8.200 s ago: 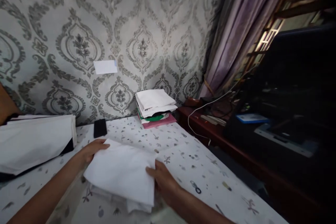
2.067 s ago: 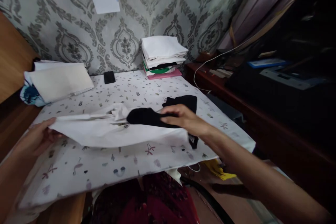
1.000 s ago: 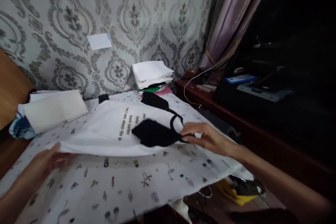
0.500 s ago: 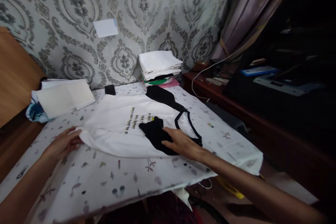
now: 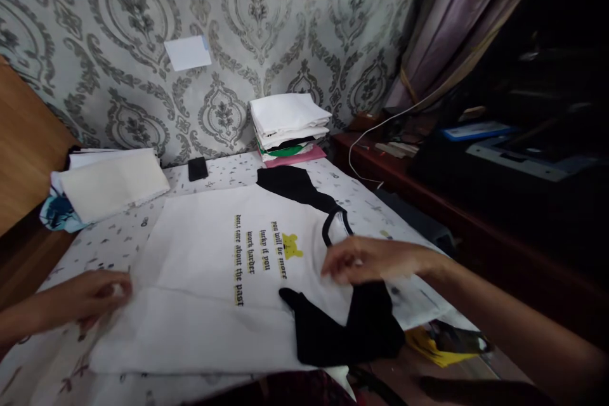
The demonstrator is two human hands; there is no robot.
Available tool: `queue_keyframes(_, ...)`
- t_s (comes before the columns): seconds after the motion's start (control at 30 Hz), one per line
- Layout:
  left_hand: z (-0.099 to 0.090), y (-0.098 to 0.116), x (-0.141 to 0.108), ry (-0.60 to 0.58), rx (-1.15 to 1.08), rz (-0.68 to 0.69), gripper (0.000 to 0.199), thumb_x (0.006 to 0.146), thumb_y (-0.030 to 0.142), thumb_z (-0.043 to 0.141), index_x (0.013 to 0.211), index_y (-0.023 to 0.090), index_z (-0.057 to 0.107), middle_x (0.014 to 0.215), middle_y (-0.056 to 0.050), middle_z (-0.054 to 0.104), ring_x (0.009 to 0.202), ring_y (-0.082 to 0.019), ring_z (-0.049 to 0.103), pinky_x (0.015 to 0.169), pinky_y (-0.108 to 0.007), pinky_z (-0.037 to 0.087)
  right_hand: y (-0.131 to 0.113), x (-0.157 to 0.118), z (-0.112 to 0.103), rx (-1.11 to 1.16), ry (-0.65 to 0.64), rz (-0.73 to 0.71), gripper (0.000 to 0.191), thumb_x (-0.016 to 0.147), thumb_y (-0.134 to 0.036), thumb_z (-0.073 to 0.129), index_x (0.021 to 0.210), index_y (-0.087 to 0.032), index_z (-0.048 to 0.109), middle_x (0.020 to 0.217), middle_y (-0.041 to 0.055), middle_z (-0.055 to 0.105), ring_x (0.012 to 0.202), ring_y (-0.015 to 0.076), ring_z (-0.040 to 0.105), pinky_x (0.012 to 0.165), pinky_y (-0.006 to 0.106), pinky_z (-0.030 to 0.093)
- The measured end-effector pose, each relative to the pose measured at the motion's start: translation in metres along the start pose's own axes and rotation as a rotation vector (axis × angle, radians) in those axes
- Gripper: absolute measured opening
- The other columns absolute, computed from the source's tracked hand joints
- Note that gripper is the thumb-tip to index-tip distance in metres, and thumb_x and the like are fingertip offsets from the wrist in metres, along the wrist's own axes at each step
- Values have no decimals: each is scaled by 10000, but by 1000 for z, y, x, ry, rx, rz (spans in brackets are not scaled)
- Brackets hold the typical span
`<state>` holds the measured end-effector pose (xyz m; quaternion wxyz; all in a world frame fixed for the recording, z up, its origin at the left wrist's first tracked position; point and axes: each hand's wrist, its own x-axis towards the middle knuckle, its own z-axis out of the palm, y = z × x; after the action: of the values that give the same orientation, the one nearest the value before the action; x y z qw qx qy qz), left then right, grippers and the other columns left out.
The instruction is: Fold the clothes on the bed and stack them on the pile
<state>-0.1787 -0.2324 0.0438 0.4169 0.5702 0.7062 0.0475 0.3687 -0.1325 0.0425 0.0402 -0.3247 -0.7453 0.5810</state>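
A white T-shirt (image 5: pixel 200 254) with black sleeves, a black-edged collar, printed lettering and a yellow bear lies spread on the patterned cloth. My left hand (image 5: pixel 102 295) is at its hem on the left, thumb and fingers curled together at the edge. Over the chest, beside the collar, is my right hand (image 5: pixel 356 259); its bent fingers are smeared by motion, and whether they touch the fabric is unclear. The near black sleeve (image 5: pixel 342 330) is bent and hangs towards the table's front edge. The far black sleeve (image 5: pixel 290 185) points away from me.
A stack of folded clothes (image 5: pixel 290 115) stands against the wall. A dark phone (image 5: pixel 197 169) lies left of it. Further left is a cream folded cloth (image 5: pixel 111 184) on a pile. A white cable (image 5: pixel 351 151) runs by the dark red furniture on the right.
The near side of the T-shirt has been unfolded towards me, uncovering the lettering and bear. My right hand has left the black sleeve and moved up near the collar. My left hand is lower.
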Motion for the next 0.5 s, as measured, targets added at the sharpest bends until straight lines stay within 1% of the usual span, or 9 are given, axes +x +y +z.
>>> queue_keyframes(0.07, -17, 23, 35, 78, 77, 67, 294, 676, 532, 659, 786, 263, 707, 526, -1, 622, 501, -224, 595, 481, -276, 442, 4, 35, -34, 56, 333, -9, 271, 761, -387, 770, 918, -167, 763, 770, 21, 705, 646, 125, 632, 575, 213, 494)
queue_keyframes(0.13, -32, 46, 78, 322, 202, 76, 327, 723, 510, 567, 834, 221, 675, 703, -52, 706, 691, -255, 669, 596, -293, 502, 10, 78, -70, 131, 765, 109, 171, 728, -268, 811, 798, -146, 713, 627, -7, 647, 509, 95, 575, 460, 177, 435)
queue_keyframes(0.17, -38, 56, 101, 457, 284, 54, 345, 747, 466, 523, 898, 192, 669, 844, -99, 739, 817, -275, 690, 691, -314, 525, 12, 100, -88, 198, 930, 222, 184, 696, -209, 837, 747, -141, 674, 562, -20, 611, 457, 91, 549, 425, 174, 419)
queue_keyframes(0.2, -42, 63, 123, 547, 345, 27, 394, 766, 424, 490, 992, 151, 660, 999, -157, 738, 936, -298, 690, 785, -342, 528, 14, 121, -103, 222, 991, 270, 210, 694, -173, 838, 724, -144, 633, 520, -28, 582, 421, 94, 532, 399, 181, 415)
queue_keyframes(0.23, -45, 69, 143, 603, 381, 2, 452, 778, 392, 469, 1084, 106, 638, 1132, -212, 705, 1032, -322, 674, 858, -372, 516, 16, 139, -116, 248, 1039, 310, 244, 690, -146, 838, 703, -153, 595, 483, -38, 551, 392, 97, 515, 378, 188, 414)
queue_keyframes(0.3, -47, 77, 176, 657, 421, -47, 548, 795, 383, 463, 1214, 50, 580, 1303, -284, 611, 1157, -370, 627, 932, -427, 487, 20, 169, -136, 293, 1075, 346, 296, 697, -122, 830, 692, -178, 539, 446, -60, 510, 359, 96, 489, 354, 198, 421)
queue_keyframes(0.33, -46, 78, 189, 667, 431, -70, 567, 799, 396, 474, 1237, 48, 567, 1334, -291, 587, 1183, -385, 611, 934, -440, 483, 22, 181, -142, 317, 1087, 349, 314, 700, -118, 827, 691, -188, 521, 439, -69, 496, 351, 92, 477, 345, 197, 419)
queue_keyframes(0.4, -46, 80, 204, 669, 451, -102, 522, 804, 415, 495, 1196, 85, 591, 1292, -252, 624, 1163, -372, 622, 901, -413, 493, 25, 197, -148, 366, 1101, 329, 328, 707, -123, 820, 694, -199, 502, 444, -78, 486, 347, 84, 463, 332, 187, 408)
queue_keyframes(0.5, -47, 79, 203, 629, 455, -84, 283, 805, 376, 499, 934, 165, 635, 998, -125, 720, 972, -289, 675, 788, -326, 495, 28, 209, -149, 424, 1117, 215, 297, 739, -142, 787, 708, -200, 498, 505, -63, 516, 401, 99, 529, 365, 194, 455)
